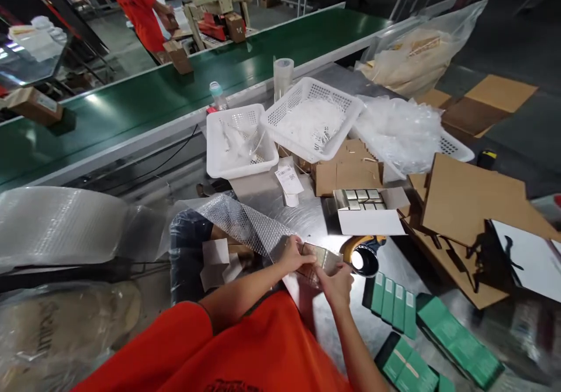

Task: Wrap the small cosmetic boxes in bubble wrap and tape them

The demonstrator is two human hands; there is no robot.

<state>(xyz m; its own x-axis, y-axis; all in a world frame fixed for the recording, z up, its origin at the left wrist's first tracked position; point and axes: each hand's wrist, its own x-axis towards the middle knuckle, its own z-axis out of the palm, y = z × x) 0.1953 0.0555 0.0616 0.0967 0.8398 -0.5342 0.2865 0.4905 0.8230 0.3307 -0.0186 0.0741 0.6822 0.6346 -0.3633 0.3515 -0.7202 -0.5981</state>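
My left hand [294, 256] and my right hand [336, 285] are closed around a small bubble-wrapped box [321, 256], thumbs on top and fingers at its sides. Through the clear wrap it looks silvery and brownish; its exact contents I cannot make out. A strip of bubble wrap [245, 222] runs from my left hand back to a large roll [65, 225] at the left. Just right of my right hand lies a tape dispenser [366, 257] with a yellow and black body. Beyond it, an open white box [370, 222] holds several silvery square pieces.
Green boxes [460, 339] lie at the lower right, cardboard sheets [473, 193] at the right. White baskets [210, 158] with plastic bits stand behind the metal table [307, 202]. A green conveyor [210, 82] carries cartons past; a person in orange [135, 9] stands beyond it.
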